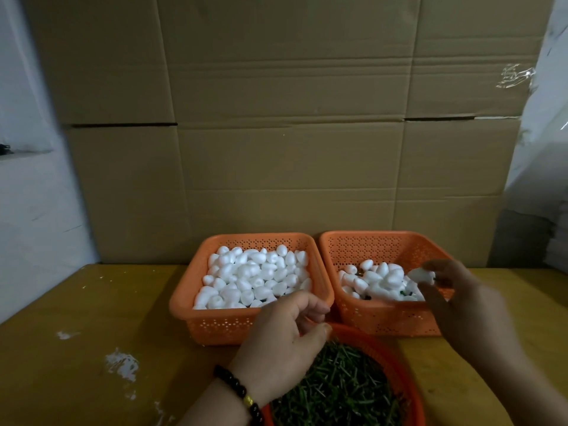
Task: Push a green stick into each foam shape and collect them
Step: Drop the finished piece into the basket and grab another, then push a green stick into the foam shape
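Two orange baskets stand side by side on the table. The left basket (184, 305) is heaped with plain white foam shapes (255, 278). The right basket (384, 318) holds fewer foam shapes, some with green stick ends showing among them. A round orange basket (408, 382) of green sticks (341, 392) sits nearest me. My right hand (461, 305) pinches one white foam shape (422, 275) over the right basket. My left hand (282, 339) hovers over the stick basket's rim with fingers curled; I see nothing in them.
The wooden table (92, 348) has white scuffs on its left side. A wall of cardboard boxes (276, 133) rises right behind the baskets. White sheeting hangs at the left, and clear plastic wrap at the far right.
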`<move>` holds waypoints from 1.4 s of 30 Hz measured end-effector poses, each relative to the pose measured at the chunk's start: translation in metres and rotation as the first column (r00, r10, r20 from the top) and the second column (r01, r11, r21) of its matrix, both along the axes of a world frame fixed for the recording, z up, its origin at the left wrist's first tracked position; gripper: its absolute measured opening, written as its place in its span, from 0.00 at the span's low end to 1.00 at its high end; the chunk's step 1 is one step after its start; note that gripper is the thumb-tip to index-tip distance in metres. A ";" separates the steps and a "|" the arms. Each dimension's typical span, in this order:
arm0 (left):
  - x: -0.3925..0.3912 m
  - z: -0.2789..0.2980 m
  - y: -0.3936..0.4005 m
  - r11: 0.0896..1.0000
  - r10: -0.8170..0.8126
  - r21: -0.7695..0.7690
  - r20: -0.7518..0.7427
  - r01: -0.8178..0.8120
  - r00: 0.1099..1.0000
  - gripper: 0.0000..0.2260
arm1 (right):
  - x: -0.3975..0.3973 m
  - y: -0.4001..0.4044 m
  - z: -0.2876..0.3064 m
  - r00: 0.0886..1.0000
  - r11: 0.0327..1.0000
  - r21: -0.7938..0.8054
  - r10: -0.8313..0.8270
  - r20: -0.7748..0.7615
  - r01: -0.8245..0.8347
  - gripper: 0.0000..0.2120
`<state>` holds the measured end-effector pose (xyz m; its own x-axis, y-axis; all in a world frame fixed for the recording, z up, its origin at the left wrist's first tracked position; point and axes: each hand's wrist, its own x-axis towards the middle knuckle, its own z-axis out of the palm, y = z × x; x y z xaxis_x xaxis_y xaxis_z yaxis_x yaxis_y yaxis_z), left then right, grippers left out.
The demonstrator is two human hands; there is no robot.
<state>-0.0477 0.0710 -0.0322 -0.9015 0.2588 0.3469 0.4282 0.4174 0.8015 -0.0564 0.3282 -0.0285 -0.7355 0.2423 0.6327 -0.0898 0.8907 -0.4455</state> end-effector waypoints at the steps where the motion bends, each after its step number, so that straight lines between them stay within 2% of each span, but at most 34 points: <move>1: -0.005 0.002 -0.006 0.996 0.043 -0.075 -0.061 -0.048 0.997 0.08 | 0.000 0.003 -0.001 0.999 1.000 0.000 -0.011 0.033 0.011 0.13; 3: -0.020 0.008 -0.021 0.959 0.143 -0.219 -0.176 -0.180 0.974 0.08 | -0.002 0.009 -0.001 0.993 0.999 0.005 -0.041 0.115 0.040 0.15; 5: -0.043 0.015 -0.041 0.890 0.237 -0.346 -0.205 -0.297 0.950 0.06 | -0.004 0.012 -0.003 0.970 0.991 0.100 -0.113 0.213 0.094 0.17; 8: -0.082 0.015 -0.073 0.718 0.364 -0.604 -0.098 -0.346 0.926 0.11 | -0.001 0.007 0.000 0.953 0.963 0.234 -0.187 0.238 0.131 0.25; 11: -0.101 0.014 -0.087 0.617 0.433 -0.749 0.065 -0.243 0.899 0.19 | 0.011 -0.007 0.012 0.995 0.969 0.246 -0.044 0.095 0.020 0.23; 13: -0.108 0.015 -0.088 0.595 0.424 -0.787 0.134 -0.163 0.896 0.23 | 0.025 -0.023 0.022 0.993 0.968 0.224 0.103 0.064 -0.115 0.19; 16: -0.116 0.019 -0.086 0.540 0.377 -0.838 0.164 -0.073 0.912 0.25 | 0.043 -0.048 0.029 0.927 0.907 0.237 0.296 0.231 -0.348 0.18; 19: -0.120 0.021 -0.081 0.486 0.342 -0.873 0.232 0.039 0.911 0.28 | 0.050 -0.068 0.021 0.843 0.822 0.305 0.338 0.418 -0.481 0.21; 21: -0.122 0.022 -0.079 0.460 0.322 -0.884 0.254 0.084 0.912 0.27 | 0.052 -0.079 0.014 0.796 0.792 0.293 0.358 0.488 -0.536 0.22; 25: -0.125 0.018 -0.079 0.443 0.276 -0.889 0.256 0.114 0.927 0.20 | 0.050 -0.090 0.001 0.722 0.735 0.297 0.359 0.592 -0.609 0.22; 28: -0.123 0.017 -0.077 0.453 0.268 -0.889 0.204 0.064 0.941 0.18 | 0.048 -0.095 -0.008 0.672 0.682 0.309 0.360 0.647 -0.663 0.21; 33: -0.116 0.023 -0.068 0.413 0.265 -0.911 0.131 0.011 0.955 0.16 | 0.045 -0.099 -0.021 0.684 0.631 0.383 0.339 0.646 -0.675 0.20; 36: -0.111 0.032 -0.067 0.473 0.251 -0.881 0.134 0.000 0.959 0.21 | 0.045 -0.101 -0.021 0.679 0.618 0.393 0.332 0.654 -0.681 0.19; 38: -0.106 0.037 -0.068 0.456 0.239 -0.889 0.156 0.031 0.958 0.24 | 0.045 -0.102 -0.022 0.681 0.616 0.393 0.340 0.649 -0.683 0.18; 40: -0.104 0.038 -0.064 0.405 0.238 -0.913 0.162 0.054 0.958 0.18 | 0.046 -0.104 -0.022 0.680 0.622 0.384 0.347 0.646 -0.682 0.17; 42: -0.098 0.040 -0.055 0.353 0.256 -0.933 0.175 0.076 0.951 0.07 | 0.047 -0.105 -0.022 0.681 0.636 0.370 0.353 0.642 -0.678 0.15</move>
<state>-0.1460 0.0156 0.0080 -0.9417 0.1723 -0.2890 0.1978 0.9783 -0.0612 -0.0097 0.2237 -0.0506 -0.8406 -0.5399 0.0429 -0.5412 0.8405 -0.0274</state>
